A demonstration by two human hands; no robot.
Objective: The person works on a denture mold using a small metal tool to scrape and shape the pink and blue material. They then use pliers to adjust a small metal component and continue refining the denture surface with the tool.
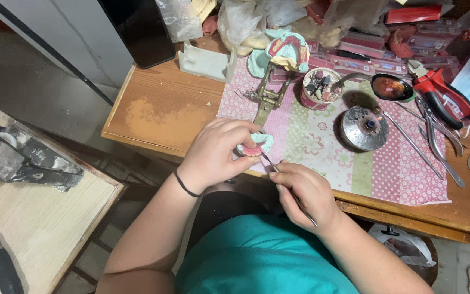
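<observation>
Denture model (255, 145), pale green with pink gum, sits gripped in the left hand (216, 152) at the near edge of the floral mat (322, 139). Right hand (303, 193) is closed around a thin metal tool (289, 188), its tip touching the model. Farther back on the mat stands a brass articulator (270, 90) with a second model, a cup of burs (317, 87) just right of it, a round metal lid (363, 128) nearer
</observation>
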